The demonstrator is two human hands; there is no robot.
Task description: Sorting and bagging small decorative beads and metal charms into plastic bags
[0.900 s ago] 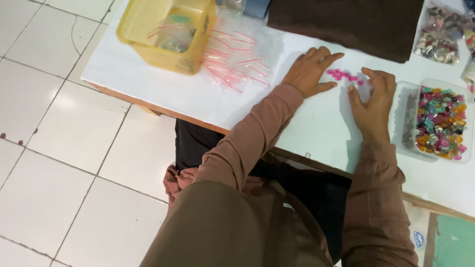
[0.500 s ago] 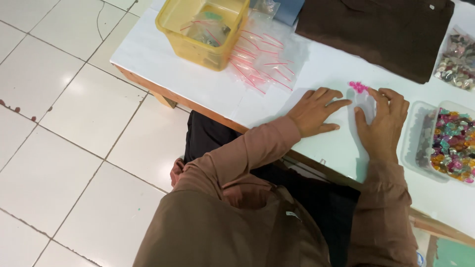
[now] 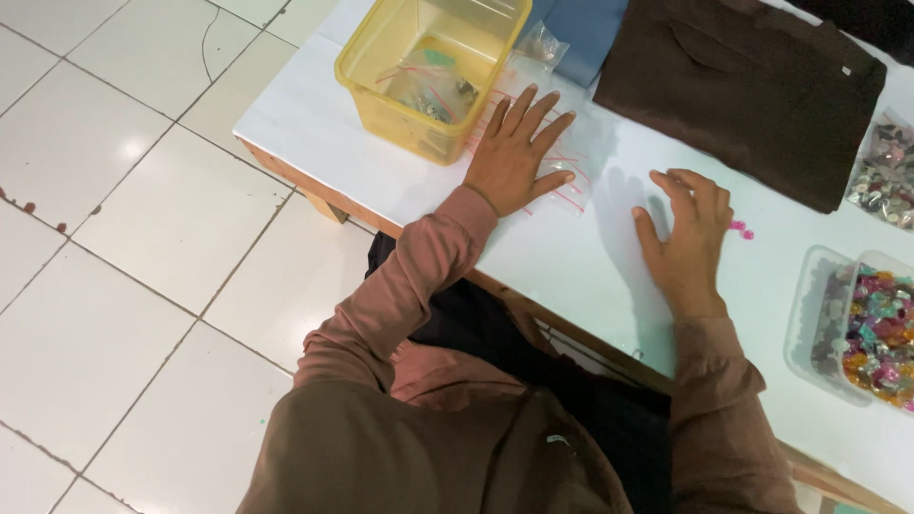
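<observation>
My left hand lies flat, fingers spread, on a pile of small clear zip bags with red strips on the white table. My right hand rests palm down on the table with its fingers curled over something small; a few pink beads show at its fingertips. Whether it grips a bag under the palm is hidden.
A yellow plastic tub holding filled bags stands just left of my left hand. A dark brown folded cloth and a blue one lie at the back. A clear tray of coloured beads sits right; a bag of beads lies above it.
My left hand has moved away from the right hand, left and back onto the pile of zip bags. The right hand stays near the pink beads. The view has shifted.
</observation>
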